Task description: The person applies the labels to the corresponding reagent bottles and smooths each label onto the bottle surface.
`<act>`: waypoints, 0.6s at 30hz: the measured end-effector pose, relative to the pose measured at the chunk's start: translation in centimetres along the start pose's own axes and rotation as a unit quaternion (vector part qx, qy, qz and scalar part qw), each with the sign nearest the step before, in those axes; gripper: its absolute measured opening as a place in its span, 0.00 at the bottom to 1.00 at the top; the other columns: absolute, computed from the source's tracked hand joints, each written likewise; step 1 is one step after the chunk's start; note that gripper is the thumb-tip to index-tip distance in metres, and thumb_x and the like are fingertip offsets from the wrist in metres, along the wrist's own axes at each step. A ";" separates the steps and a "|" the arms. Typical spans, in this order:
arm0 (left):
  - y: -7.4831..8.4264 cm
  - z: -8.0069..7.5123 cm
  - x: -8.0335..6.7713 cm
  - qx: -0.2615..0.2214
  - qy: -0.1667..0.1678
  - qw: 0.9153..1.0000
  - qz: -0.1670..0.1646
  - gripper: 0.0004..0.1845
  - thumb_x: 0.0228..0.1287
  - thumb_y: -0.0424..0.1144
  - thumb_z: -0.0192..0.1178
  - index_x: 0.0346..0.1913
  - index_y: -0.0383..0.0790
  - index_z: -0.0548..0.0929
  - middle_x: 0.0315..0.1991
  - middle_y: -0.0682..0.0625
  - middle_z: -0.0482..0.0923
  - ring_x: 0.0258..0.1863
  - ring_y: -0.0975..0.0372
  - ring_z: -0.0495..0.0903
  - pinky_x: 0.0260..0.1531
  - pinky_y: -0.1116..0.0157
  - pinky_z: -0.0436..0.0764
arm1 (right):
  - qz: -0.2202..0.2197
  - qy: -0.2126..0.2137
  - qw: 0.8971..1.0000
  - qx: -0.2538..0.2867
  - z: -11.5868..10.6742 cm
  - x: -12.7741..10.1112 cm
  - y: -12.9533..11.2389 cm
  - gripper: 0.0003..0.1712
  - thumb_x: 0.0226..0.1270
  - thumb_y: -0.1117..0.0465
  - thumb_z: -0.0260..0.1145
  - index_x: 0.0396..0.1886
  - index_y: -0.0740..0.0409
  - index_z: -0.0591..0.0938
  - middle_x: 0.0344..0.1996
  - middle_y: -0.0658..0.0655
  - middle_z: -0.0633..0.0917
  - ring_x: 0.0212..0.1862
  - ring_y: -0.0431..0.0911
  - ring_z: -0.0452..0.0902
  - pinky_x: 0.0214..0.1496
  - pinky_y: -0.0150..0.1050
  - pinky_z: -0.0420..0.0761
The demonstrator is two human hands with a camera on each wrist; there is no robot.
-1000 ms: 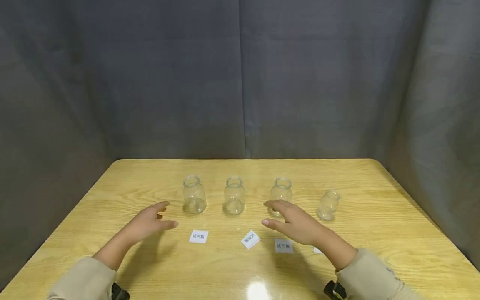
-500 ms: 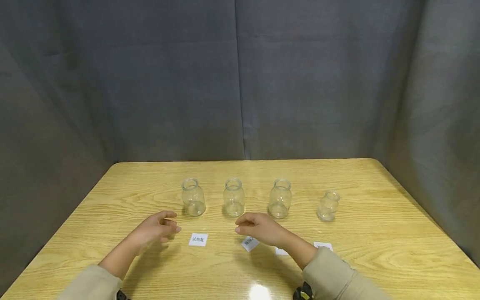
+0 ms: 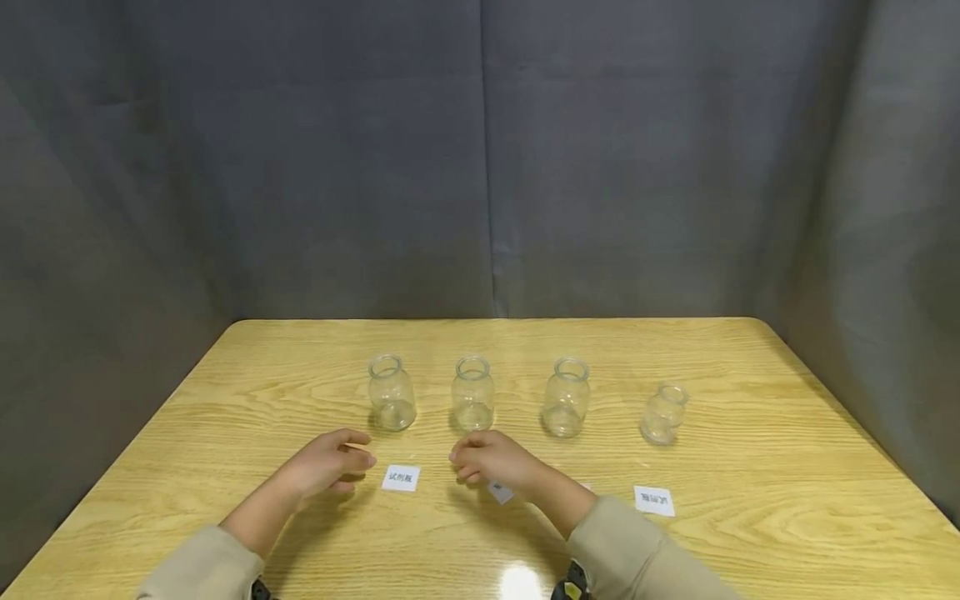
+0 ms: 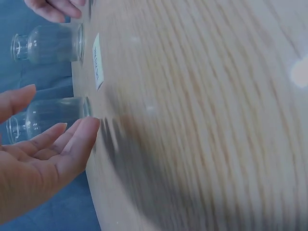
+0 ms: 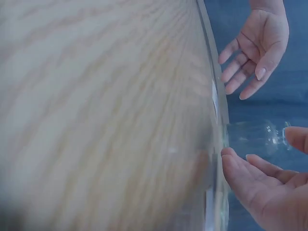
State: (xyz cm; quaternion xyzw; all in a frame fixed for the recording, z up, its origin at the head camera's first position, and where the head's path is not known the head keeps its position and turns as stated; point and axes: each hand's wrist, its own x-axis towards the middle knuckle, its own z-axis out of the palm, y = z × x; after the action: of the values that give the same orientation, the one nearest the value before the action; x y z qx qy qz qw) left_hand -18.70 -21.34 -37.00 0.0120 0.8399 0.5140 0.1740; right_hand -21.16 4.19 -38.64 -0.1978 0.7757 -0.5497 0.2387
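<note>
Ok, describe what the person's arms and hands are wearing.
Both hands are bare: no gloves or rings visible on the left hand or right hand. Each arm has a beige long sleeve ending at the wrist, with a small black device strapped beneath the cuff.

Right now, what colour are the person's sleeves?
Beige, on both sleeves; the head view shows it best.

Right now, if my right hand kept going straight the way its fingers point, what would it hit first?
Probably the left hand: the right hand points leftward toward it, above the table, passing the label between them. Depth is uncertain.
</note>
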 end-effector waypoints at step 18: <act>-0.3 1.4 1.1 -0.053 0.023 0.998 -0.028 0.23 0.62 0.31 0.52 0.57 0.20 0.64 0.50 0.30 0.70 0.45 0.47 0.76 0.42 0.56 0.80 | 0.042 0.052 0.991 0.117 3.4 3.0 -0.6 0.15 0.60 0.67 0.52 0.42 0.77 0.72 0.34 0.62 0.79 0.39 0.53 0.80 0.44 0.41 0.81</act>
State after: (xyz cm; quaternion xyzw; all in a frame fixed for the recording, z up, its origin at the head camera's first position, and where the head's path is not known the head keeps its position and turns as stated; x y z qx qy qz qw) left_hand -19.24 -20.06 -38.15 -0.0324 0.8151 0.5530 0.1695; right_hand -21.56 -0.24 -39.47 -0.1066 0.7249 -0.6358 0.2426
